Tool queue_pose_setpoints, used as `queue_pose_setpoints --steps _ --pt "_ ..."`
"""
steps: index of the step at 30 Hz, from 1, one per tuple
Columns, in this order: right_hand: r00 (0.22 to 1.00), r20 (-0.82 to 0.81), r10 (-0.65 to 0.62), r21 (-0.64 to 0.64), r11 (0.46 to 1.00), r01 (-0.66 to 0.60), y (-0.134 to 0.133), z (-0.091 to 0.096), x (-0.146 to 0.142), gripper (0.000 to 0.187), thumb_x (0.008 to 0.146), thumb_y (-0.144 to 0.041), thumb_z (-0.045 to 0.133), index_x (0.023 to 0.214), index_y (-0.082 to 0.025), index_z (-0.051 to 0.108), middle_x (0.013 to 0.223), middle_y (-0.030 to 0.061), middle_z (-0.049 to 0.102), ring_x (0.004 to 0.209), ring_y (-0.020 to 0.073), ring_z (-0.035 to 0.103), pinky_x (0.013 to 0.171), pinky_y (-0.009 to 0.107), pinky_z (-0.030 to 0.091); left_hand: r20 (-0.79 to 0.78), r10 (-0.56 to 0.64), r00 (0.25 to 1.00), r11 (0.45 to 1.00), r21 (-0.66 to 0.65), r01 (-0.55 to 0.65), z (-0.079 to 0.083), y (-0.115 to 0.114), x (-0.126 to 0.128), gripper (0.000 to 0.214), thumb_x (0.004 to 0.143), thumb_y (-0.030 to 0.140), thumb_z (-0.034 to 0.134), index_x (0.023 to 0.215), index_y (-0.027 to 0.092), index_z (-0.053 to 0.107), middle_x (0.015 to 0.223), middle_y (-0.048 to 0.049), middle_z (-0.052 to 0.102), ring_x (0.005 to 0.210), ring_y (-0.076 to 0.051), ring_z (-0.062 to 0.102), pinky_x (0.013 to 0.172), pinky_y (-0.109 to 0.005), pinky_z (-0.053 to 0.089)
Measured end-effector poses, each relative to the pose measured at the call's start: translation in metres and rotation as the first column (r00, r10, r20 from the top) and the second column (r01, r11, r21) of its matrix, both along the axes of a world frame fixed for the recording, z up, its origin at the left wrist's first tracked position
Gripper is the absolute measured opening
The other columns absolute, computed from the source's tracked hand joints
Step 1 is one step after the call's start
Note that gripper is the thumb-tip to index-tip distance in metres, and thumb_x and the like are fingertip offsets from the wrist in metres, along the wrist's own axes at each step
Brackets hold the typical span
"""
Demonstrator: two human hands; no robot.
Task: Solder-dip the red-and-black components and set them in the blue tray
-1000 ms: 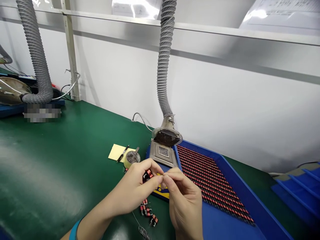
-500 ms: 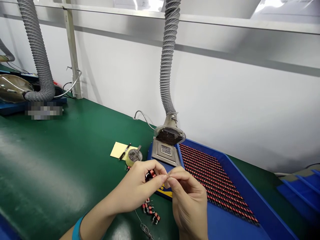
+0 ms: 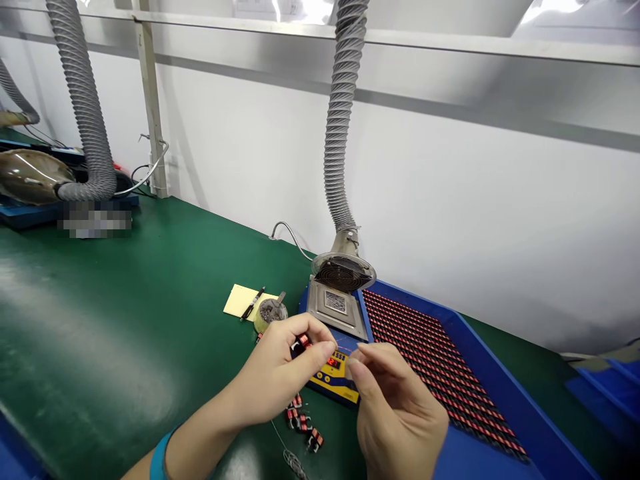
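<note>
My left hand point(image 3: 287, 370) is closed in a pinch, thumb against forefinger, over the front of a yellow and blue heater unit point(image 3: 343, 393) with a red lit display. Across the gap from it, my right hand point(image 3: 395, 400) also has thumb and forefinger pinched. A very fine reddish wire point(image 3: 345, 349) seems to span the two sets of fingertips; its ends are hidden in the fingers. Through the curl of my left hand a small red and black coil point(image 3: 303, 341) shows; whether it is held or lies behind is unclear. More loose coils point(image 3: 300, 420) lie below.
A blue tray point(image 3: 480, 347) with rows of red and black coils stands at right. Above the heater's metal plate point(image 3: 320, 310) hangs a fume hood point(image 3: 345, 267). A small pot point(image 3: 270, 313), yellow paper point(image 3: 237, 300), pen point(image 3: 253, 303) and thin wire bundle point(image 3: 294, 461) rest on the green table point(image 3: 165, 320).
My hands, fingertips together before, have moved apart. The right hand has shifted right and slightly down, uncovering the heater's display. The left hand has barely moved.
</note>
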State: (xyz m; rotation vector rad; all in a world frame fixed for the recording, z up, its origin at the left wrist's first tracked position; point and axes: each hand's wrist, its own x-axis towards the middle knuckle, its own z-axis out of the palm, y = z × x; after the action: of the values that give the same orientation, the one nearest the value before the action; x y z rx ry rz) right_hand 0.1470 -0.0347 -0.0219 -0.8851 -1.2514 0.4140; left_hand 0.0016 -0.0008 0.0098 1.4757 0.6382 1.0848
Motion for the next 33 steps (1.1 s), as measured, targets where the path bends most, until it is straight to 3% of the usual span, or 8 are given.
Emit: queue_pose_setpoints --steps 7,14,19,22,27,30,33 --pt "0.982 0.180 -0.050 0.050 0.998 0.041 -0.004 0.002 -0.001 0.029 0.082 -0.008 0.065 0.100 -0.030 0.072 0.084 0.0026 0.065 0.077 0.0168 0.060 0.061 0.026 0.049 -0.024 -0.037 0.999 0.999 0.000 0.037 0.000 -0.001 0.001 0.015 0.091 0.025 0.053 0.080 0.017 0.058 0.073 0.0034 0.052 0.070 -0.010 0.046 0.065 -0.022 0.036" --pt "0.989 0.137 -0.053 -0.025 0.998 0.056 -0.001 0.006 -0.002 0.012 0.083 -0.015 0.066 0.085 -0.027 0.069 0.076 -0.0006 0.063 0.070 0.0131 0.059 0.059 0.020 0.049 -0.036 -0.048 0.998 0.999 -0.009 0.048 -0.001 -0.001 0.003 0.016 0.090 0.026 0.053 0.079 0.016 0.059 0.071 0.0034 0.052 0.067 -0.010 0.045 0.061 -0.022 0.034" --pt "0.952 0.290 0.098 -0.117 0.991 -0.067 -0.003 0.012 0.004 0.013 0.085 -0.014 0.063 0.076 -0.024 0.065 0.070 -0.0011 0.063 0.065 0.0131 0.059 0.058 0.022 0.048 -0.017 0.007 1.000 1.000 0.018 -0.007 -0.001 -0.001 0.003 0.015 0.090 0.025 0.054 0.079 0.016 0.059 0.071 0.0037 0.052 0.069 -0.010 0.045 0.066 -0.023 0.036" --pt "0.919 0.361 0.156 -0.098 0.987 -0.129 -0.004 0.012 0.011 0.013 0.086 -0.012 0.061 0.083 -0.024 0.066 0.073 0.0003 0.063 0.068 0.0148 0.060 0.061 0.025 0.048 -0.043 0.003 0.999 0.999 0.034 -0.002 -0.001 -0.001 0.003 0.016 0.091 0.025 0.053 0.078 0.017 0.058 0.072 0.0035 0.053 0.069 -0.010 0.047 0.066 -0.022 0.037" --pt "0.886 0.464 0.008 0.067 0.997 -0.045 -0.005 0.012 0.018 0.041 0.087 -0.006 0.056 0.119 -0.031 0.062 0.096 0.0027 0.068 0.088 0.0171 0.064 0.075 0.027 0.052 -0.127 -0.008 0.992 0.995 0.095 0.021 0.000 -0.003 0.003 0.017 0.092 0.024 0.050 0.081 0.017 0.060 0.072 0.0029 0.056 0.067 -0.010 0.049 0.061 -0.022 0.036" --pt "0.824 0.559 -0.097 0.129 0.991 0.029 -0.006 0.014 0.017 0.033 0.086 -0.004 0.058 0.106 -0.029 0.065 0.087 0.0006 0.070 0.077 0.0158 0.065 0.069 0.025 0.050 -0.177 0.026 0.984 0.984 0.176 0.006 -0.003 -0.005 0.003 0.015 0.092 0.023 0.051 0.082 0.017 0.060 0.073 0.0027 0.059 0.066 -0.010 0.050 0.060 -0.021 0.037" --pt "0.833 0.539 -0.128 0.088 0.991 0.096 -0.007 0.017 0.012 0.018 0.088 -0.009 0.056 0.088 -0.026 0.064 0.075 -0.0014 0.067 0.064 0.0132 0.061 0.061 0.023 0.047 -0.233 0.107 0.967 0.948 0.317 -0.028 -0.005 -0.005 0.004 0.015 0.093 0.022 0.050 0.085 0.017 0.061 0.077 0.0007 0.064 0.068 -0.010 0.053 0.062 -0.021 0.039"
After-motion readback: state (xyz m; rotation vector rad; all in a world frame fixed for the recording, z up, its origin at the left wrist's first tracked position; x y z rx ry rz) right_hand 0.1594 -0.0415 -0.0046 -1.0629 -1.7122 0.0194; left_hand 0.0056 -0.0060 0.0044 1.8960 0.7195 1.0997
